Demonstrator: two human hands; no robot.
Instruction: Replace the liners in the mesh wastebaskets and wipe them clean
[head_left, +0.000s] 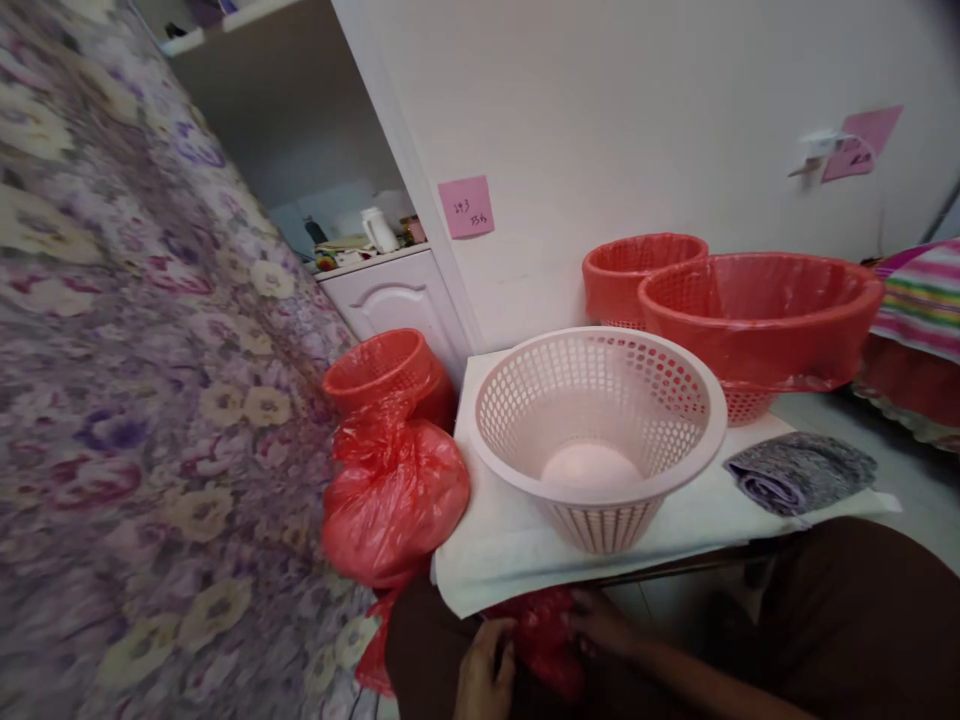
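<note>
Low in the view, my left hand (486, 672) and my right hand (604, 622) both grip a crumpled red plastic bag (546, 632) over my lap, just under the front edge of a small table (510, 545) covered in white cloth. Right above my hands on that table stands an empty pink perforated basket (600, 430).
Two red baskets lined with red plastic, the larger one (761, 315) and the smaller one (641, 270), stand at the table's back right. A folded grey cloth (799, 472) lies at its right. A tied red bag (394, 490) and another red basket (382, 365) sit by a floral bedspread (127, 400) on the left.
</note>
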